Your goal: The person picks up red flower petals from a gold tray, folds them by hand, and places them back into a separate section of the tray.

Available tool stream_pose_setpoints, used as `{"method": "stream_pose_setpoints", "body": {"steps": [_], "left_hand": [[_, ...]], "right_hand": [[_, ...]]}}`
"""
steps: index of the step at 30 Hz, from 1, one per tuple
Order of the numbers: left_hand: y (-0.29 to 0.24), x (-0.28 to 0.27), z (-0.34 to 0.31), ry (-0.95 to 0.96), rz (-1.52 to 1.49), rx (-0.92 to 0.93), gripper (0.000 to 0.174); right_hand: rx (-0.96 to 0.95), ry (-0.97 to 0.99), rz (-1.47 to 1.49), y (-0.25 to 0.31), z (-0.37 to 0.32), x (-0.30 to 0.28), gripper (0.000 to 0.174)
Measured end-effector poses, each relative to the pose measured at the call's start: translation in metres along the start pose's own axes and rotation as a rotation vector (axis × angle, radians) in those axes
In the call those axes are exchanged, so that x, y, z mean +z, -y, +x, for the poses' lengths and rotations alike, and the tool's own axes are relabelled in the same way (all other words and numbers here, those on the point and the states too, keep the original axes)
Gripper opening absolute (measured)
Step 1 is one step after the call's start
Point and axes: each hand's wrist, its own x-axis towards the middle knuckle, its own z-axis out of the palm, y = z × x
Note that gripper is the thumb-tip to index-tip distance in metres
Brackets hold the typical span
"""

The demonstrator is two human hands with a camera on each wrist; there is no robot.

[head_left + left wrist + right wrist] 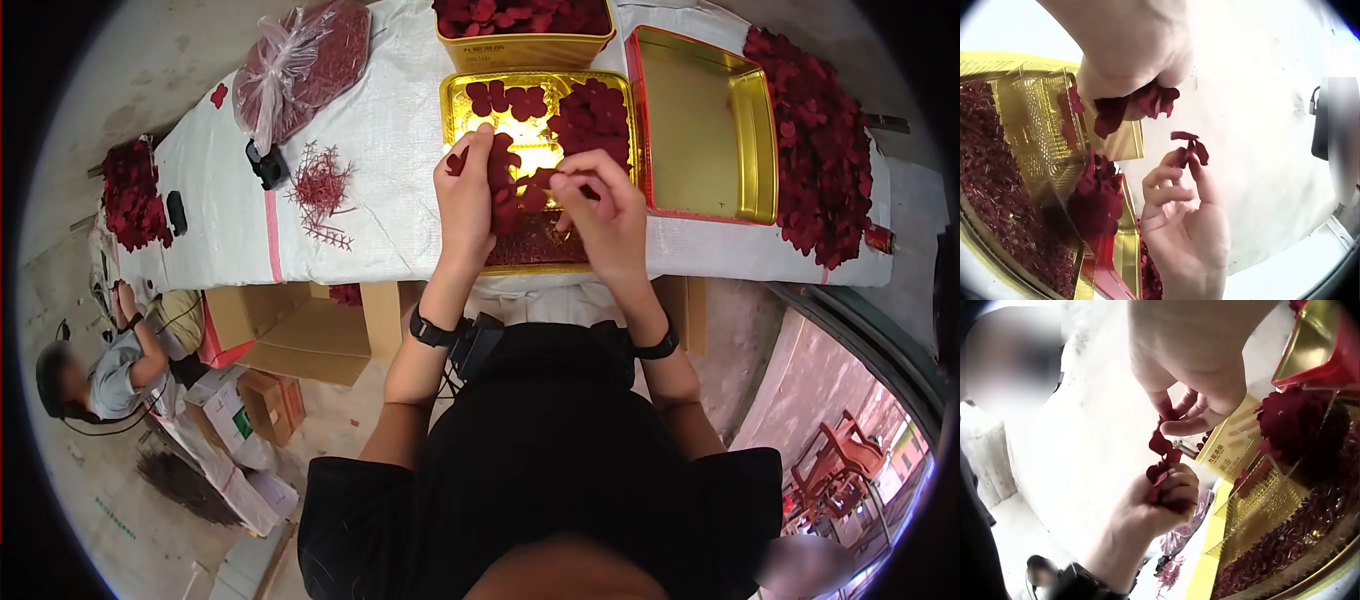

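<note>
Over gold tray (457, 105), beside shallow tin (697, 125), left grip (466, 200) round red petals (504, 208), right grip (612, 220) on more.

Left hand (1150, 503) partly hides petals (1157, 472); head view: upper tin (525, 51) cut off.

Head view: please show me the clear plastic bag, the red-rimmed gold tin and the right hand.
Clear plastic bag (312, 62): head view, its filled body.
Red-rimmed gold tin (697, 130): head view, bare floor.
Right hand (608, 218): head view, hand's middle.

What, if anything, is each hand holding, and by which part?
The right hand pinches a red flower piece, seemingly by its edge. The left hand grips several red petals; exactly where is hidden.
</note>
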Motion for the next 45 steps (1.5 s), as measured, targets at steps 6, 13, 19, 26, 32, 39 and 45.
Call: {"method": "stream_pose_setpoints", "body": {"steps": [6,13,19,26,32,39,45], "left_hand": [[-0.005,-0.033,0.007,0.394,-0.011,-0.183,0.016],[0.006,-0.041,-0.007,0.508,0.089,-0.376,0.025],[0.020,-0.040,-0.012,0.548,0.025,-0.379,0.011],[0.034,-0.044,-0.012,0.478,0.429,-0.067,0.014],[0.024,-0.047,-0.016,0.442,0.293,-0.371,0.017],[0.038,-0.059,-0.011,0.405,0.192,-0.402,0.016],[0.031,-0.068,-0.002,0.424,0.058,-0.413,0.012]], "right_hand": [[0.246,0.097,0.213,0.009,0.003,-0.025,0.019],[0.175,0.113,0.189,0.002,-0.001,-0.032,0.018],[0.124,0.110,0.036,-0.006,-0.007,-0.043,0.028],[0.104,-0.006,0.080,-0.013,-0.017,-0.031,0.048],[0.162,0.111,0.107,-0.017,-0.019,-0.034,0.045],[0.240,0.047,-0.325,-0.016,-0.028,-0.036,0.031],[-0.092,0.148,-1.014,-0.050,-0.043,-0.046,0.013]]}}
